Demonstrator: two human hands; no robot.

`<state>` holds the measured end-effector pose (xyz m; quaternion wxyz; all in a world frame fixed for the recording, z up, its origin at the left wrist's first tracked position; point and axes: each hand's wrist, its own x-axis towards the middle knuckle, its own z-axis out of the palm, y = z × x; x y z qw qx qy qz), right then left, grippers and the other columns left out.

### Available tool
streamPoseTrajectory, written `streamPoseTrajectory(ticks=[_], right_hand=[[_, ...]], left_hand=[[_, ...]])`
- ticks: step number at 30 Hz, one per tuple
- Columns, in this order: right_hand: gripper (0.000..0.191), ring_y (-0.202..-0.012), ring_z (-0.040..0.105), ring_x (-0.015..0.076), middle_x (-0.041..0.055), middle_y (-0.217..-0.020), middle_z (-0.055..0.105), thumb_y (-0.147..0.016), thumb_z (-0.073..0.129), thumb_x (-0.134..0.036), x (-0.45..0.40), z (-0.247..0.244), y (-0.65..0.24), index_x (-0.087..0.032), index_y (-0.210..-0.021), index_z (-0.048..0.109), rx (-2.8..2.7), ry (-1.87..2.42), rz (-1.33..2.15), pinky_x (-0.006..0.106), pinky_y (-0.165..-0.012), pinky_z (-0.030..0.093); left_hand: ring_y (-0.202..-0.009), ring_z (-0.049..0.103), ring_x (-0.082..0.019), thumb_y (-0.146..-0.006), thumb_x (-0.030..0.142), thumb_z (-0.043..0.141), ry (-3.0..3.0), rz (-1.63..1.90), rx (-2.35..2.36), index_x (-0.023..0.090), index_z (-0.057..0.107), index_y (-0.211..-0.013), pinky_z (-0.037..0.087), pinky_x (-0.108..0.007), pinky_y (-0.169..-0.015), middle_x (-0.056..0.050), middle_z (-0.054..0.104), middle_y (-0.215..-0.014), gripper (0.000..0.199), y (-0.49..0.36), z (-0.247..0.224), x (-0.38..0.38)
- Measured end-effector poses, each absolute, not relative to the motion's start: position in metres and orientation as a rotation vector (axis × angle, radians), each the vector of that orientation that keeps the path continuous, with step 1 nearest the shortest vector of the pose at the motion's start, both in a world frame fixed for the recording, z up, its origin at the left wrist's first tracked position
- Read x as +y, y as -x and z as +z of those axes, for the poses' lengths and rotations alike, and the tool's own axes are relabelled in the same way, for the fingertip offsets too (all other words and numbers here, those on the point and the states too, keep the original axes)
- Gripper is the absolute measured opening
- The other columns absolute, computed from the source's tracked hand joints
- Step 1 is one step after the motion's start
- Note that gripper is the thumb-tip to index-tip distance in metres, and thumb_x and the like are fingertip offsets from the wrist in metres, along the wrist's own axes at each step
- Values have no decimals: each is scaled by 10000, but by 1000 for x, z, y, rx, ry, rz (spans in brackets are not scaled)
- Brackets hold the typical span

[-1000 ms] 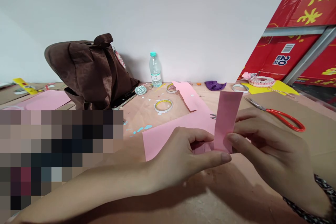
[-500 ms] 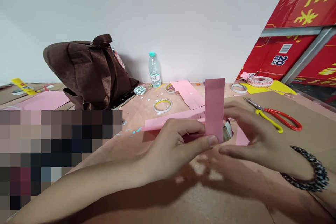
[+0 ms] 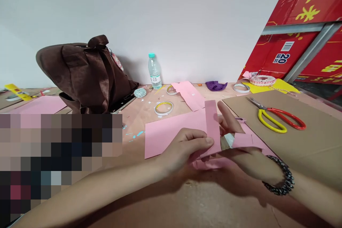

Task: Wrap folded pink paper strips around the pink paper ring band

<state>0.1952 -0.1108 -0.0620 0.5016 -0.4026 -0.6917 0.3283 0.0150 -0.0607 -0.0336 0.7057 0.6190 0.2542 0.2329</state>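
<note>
My left hand (image 3: 184,148) pinches a folded pink paper strip (image 3: 212,123) between thumb and fingers; one part of the strip stands upright. Just right of it, my right hand (image 3: 235,139) is partly hidden behind a pink paper piece (image 3: 245,139) that lies across its palm and wrist. Some of its fingers show, raised and apart behind the strip; whether they grip the paper is hidden. A whitish and brown patch (image 3: 228,140) shows between the strip and that piece. A large pink sheet (image 3: 162,133) lies on the table behind my left hand.
Red-and-yellow scissors (image 3: 267,108) lie on brown cardboard (image 3: 315,146) at the right. Tape rolls (image 3: 164,108), a water bottle (image 3: 155,71), purple material (image 3: 216,85) and a twine ball (image 3: 140,93) are toward the wall. A brown backpack (image 3: 85,71) stands at the left.
The upright strip is lower and slightly left. My right hand has moved behind and beneath the pink paper, which now extends rightward over its wrist. More of the large pink sheet and the purple material show.
</note>
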Motion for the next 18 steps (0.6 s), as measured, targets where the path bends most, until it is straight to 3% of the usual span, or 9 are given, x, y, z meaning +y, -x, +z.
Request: streamPoseTrajectory(ticks=[5,9,12,15,18], right_hand=[[140,-1064,520,184,37,-1102,507,-921,557,-266,-100,-63,-199,-283,-992,676,-1705,987,592,306,-909,483],[209,-1016,544,189,43,-1079,540,-919,541,-323,-99,-64,-193,-224,-761,636,-1569,1086,530,312,-884,494],[169,-1008,560,189,43,-1105,567,-889,582,-301,-100,-64,-193,-218,-744,605,-1546,1167,508,309,-859,505],[171,-1110,527,209,47,-1064,598,-878,587,-289,-99,-62,-196,-222,-723,611,-1644,1173,488,318,-890,496],[205,-1092,542,217,52,-961,622,-864,581,-321,-99,-55,-196,-217,-688,597,-1664,1183,494,316,-862,507]], left_hand=[[-522,429,-83,-854,446,548,-1429,494,565,152,497,-610,309,-209,-509,23,483,-565,385,-16,-32,-57],[-518,375,-74,-871,509,527,-1513,474,636,162,454,-613,271,-208,-489,47,422,-565,438,-16,-31,-52],[-517,332,-71,-844,523,570,-1554,527,671,171,491,-743,250,-202,-475,70,387,-602,374,-16,-33,-49],[-567,386,-83,-839,456,611,-1654,553,704,184,570,-955,293,-205,-510,59,444,-672,299,-16,-33,-47],[-730,507,-120,-837,397,633,-1741,558,720,176,634,-927,376,-228,-623,3,587,-817,239,-16,-31,-44]])
